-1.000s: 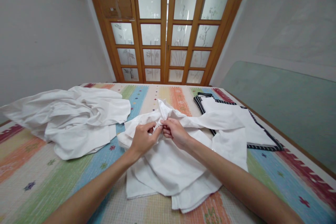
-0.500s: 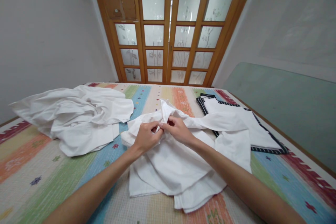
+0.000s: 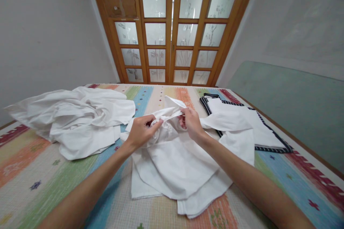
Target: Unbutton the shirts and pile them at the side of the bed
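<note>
A white shirt [image 3: 177, 164] lies crumpled in front of me on a striped, many-coloured mat [image 3: 34, 171]. My left hand [image 3: 141, 130] is closed, pinching a bunched part of the shirt near its top. My right hand [image 3: 189, 121] is also closed on the shirt's cloth, a short way to the right. Between the two hands a narrow band of white fabric is stretched and lifted off the mat. The shirt's lower part hangs down toward me in loose folds.
A heap of white cloth [image 3: 77, 121] lies at the left. A folded white garment with dark striped trim [image 3: 249, 125] rests at the right. Wooden doors with frosted glass panes [image 3: 172, 32] stand behind the mat. A pale green panel [image 3: 290, 103] runs along the right.
My hands were close together, working at one spot of the shirt. They have moved apart and risen a little, drawing the cloth taut between them.
</note>
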Available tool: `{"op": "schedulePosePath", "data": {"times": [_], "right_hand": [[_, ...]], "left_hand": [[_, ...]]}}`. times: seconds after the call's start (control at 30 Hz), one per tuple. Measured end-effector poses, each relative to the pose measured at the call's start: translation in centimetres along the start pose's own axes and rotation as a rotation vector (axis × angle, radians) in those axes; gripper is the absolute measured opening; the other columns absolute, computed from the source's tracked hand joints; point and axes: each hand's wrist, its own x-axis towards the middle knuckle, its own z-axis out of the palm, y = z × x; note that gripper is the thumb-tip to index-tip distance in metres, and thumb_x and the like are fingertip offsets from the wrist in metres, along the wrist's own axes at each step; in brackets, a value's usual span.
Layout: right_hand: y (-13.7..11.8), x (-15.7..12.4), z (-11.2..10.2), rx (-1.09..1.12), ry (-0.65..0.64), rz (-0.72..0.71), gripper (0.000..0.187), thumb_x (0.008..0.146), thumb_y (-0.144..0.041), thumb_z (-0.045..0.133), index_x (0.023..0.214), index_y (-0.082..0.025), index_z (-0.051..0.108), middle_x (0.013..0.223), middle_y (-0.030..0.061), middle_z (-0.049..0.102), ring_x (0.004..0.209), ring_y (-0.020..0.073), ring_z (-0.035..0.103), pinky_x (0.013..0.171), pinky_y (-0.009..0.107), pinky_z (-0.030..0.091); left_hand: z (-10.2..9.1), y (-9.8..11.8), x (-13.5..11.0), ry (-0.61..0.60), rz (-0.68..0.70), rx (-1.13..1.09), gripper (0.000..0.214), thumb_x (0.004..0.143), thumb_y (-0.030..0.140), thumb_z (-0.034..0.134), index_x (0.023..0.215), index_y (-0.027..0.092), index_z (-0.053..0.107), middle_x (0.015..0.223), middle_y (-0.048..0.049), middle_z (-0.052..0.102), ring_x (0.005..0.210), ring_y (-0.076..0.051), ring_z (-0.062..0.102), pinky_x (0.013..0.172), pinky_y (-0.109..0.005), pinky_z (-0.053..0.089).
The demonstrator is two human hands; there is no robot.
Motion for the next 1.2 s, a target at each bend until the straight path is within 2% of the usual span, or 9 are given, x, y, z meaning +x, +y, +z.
{"op": "schedulePosePath", "data": {"times": [0.1,0.17,0.37,0.47,0.53,0.7,0.83,0.93,1.2], "right_hand": [[-1.0,0.7,-0.7,0.161,0.141,0.044,0.026,0.076,-0.041,0.061,0.07,-0.023,0.042,0.048,-0.0064,0.045,0.036,0.0097,0.041,0.033,0.02,0.025],[-1.6,0.7,-0.8,0.212,0.115,0.08,0.027,0.076,-0.042,0.061,0.069,-0.022,0.045,0.048,-0.006,0.046,0.036,0.0094,0.042,0.032,0.02,0.027],[-2.0,-1.5,0.1,-0.122,-0.409,0.188,0.043,0.076,-0.054,0.064,0.058,-0.017,0.053,0.045,-0.0005,0.053,0.032,0.0072,0.041,0.029,0.019,0.025],[-1.6,-2.2,0.7,-0.22,-0.554,0.143,0.038,0.076,-0.049,0.067,0.061,-0.016,0.057,0.05,-0.0007,0.055,0.033,0.0073,0.044,0.028,0.018,0.026],[-1.4,-1.9,0.7,-0.17,-0.548,0.135,0.031,0.077,-0.043,0.064,0.063,-0.016,0.057,0.052,-0.0016,0.055,0.034,0.0069,0.045,0.029,0.018,0.027],[-1.8,-0.6,-0.3,-0.059,-0.369,0.109,0.024,0.076,-0.036,0.06,0.063,-0.016,0.055,0.053,-0.0021,0.057,0.034,0.0058,0.045,0.029,0.016,0.025],[-1.9,-1.0,-0.3,-0.23,-0.563,0.102,0.043,0.082,-0.052,0.059,0.063,-0.014,0.058,0.053,0.0009,0.058,0.034,0.007,0.046,0.029,0.017,0.026],[-1.3,-1.9,0.4,-0.326,-0.637,0.038,0.052,0.081,-0.061,0.06,0.059,-0.016,0.051,0.046,-0.004,0.048,0.033,0.0055,0.041,0.029,0.017,0.025],[-0.4,-1.6,0.7,-0.289,-0.627,0.149,0.029,0.085,-0.031,0.054,0.06,-0.016,0.05,0.048,-0.0056,0.047,0.034,0.0042,0.037,0.032,0.016,0.024]], "left_hand": [[-1.2,-0.2,0.6,0.172,-0.008,-0.019,0.037,0.082,0.04,0.061,0.055,0.018,0.05,0.052,0.0044,0.041,0.051,-0.009,0.036,0.051,-0.022,0.031],[-1.6,-0.2,0.8,0.243,0.006,-0.032,0.034,0.083,0.039,0.062,0.057,0.018,0.052,0.055,0.0038,0.044,0.053,-0.01,0.038,0.053,-0.023,0.033],[-1.6,0.7,0.9,0.259,0.094,-0.086,0.026,0.084,0.033,0.063,0.063,0.019,0.058,0.064,0.0013,0.054,0.059,-0.012,0.047,0.06,-0.024,0.04],[-1.8,1.1,0.8,0.269,0.116,-0.111,0.021,0.084,0.032,0.064,0.067,0.019,0.062,0.067,0.0012,0.057,0.062,-0.012,0.051,0.062,-0.024,0.041],[-2.2,1.1,0.8,0.274,0.137,-0.104,0.019,0.084,0.031,0.065,0.068,0.019,0.063,0.068,0.0013,0.058,0.063,-0.012,0.052,0.063,-0.024,0.041],[-3.0,0.9,1.0,0.284,0.118,-0.044,0.021,0.084,0.032,0.065,0.068,0.018,0.064,0.067,0.0008,0.058,0.061,-0.011,0.051,0.057,-0.023,0.04],[-2.9,1.5,1.0,0.205,0.15,-0.045,0.02,0.083,0.03,0.065,0.067,0.018,0.064,0.067,0.0001,0.06,0.061,-0.011,0.052,0.057,-0.023,0.041],[-2.8,2.2,0.8,0.154,0.214,-0.042,0.017,0.082,0.027,0.066,0.068,0.017,0.065,0.067,-0.0003,0.061,0.061,-0.011,0.054,0.059,-0.023,0.043],[-3.3,1.9,0.9,0.131,0.2,0.059,0.021,0.084,0.029,0.063,0.067,0.017,0.062,0.068,0.0005,0.06,0.062,-0.011,0.054,0.061,-0.023,0.043]]}}
